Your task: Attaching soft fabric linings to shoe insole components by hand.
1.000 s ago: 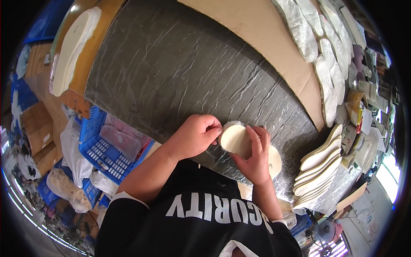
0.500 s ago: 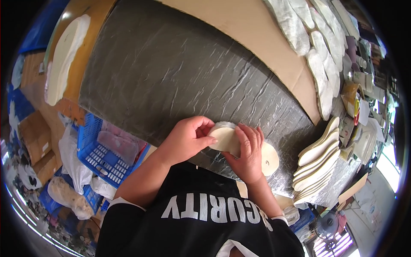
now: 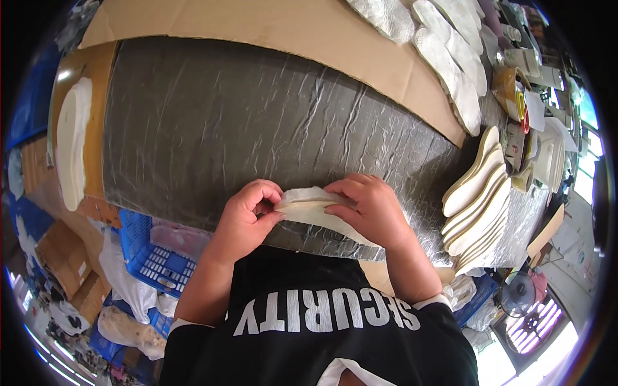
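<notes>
Near the front edge of the dark table, both hands hold a cream shoe insole [image 3: 310, 213] with a white fuzzy layer along its far edge. My left hand [image 3: 246, 212] pinches its left end between thumb and fingers. My right hand [image 3: 374, 210] grips it further along, thumb underneath and fingers over the far edge. The part of the insole below my right hand stretches out toward the table edge. Whether the two layers are joined, I cannot tell.
Cream insoles [image 3: 475, 201] lie in an overlapping row at the right. White fuzzy insole-shaped pieces [image 3: 444, 76] rest beyond the cardboard sheet [image 3: 270, 29]. Another insole stack [image 3: 73, 145] sits on the wooden board at far left. A blue basket [image 3: 138, 248] stands below the table's left side.
The insole has turned in my hands, so its white fuzzy side edge now shows. My hands have moved apart, the left one leftward. The view has shifted too.
</notes>
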A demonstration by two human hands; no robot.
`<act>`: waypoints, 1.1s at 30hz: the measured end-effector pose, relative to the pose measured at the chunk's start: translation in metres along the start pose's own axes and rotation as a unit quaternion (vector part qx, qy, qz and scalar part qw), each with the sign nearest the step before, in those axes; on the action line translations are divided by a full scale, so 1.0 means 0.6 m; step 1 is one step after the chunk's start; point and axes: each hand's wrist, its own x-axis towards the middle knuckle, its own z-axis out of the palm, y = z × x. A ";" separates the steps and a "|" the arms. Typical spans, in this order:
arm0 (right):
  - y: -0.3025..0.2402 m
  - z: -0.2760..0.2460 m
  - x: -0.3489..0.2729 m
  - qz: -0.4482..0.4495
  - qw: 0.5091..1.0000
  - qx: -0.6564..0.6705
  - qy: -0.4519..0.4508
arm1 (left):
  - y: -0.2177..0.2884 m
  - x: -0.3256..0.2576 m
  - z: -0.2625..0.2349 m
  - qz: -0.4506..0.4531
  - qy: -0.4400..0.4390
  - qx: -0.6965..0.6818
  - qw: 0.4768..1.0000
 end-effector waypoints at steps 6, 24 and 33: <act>-0.005 0.007 -0.005 0.008 1.000 0.018 -0.019 | 0.027 0.013 0.012 -0.034 -0.021 0.027 0.999; -0.023 0.015 -0.014 -0.047 0.999 -0.021 -0.012 | 0.023 0.012 0.013 -0.041 -0.044 0.029 0.998; -0.033 0.012 -0.031 -0.079 0.995 -0.013 0.066 | 0.023 0.007 0.019 0.047 -0.026 0.039 0.998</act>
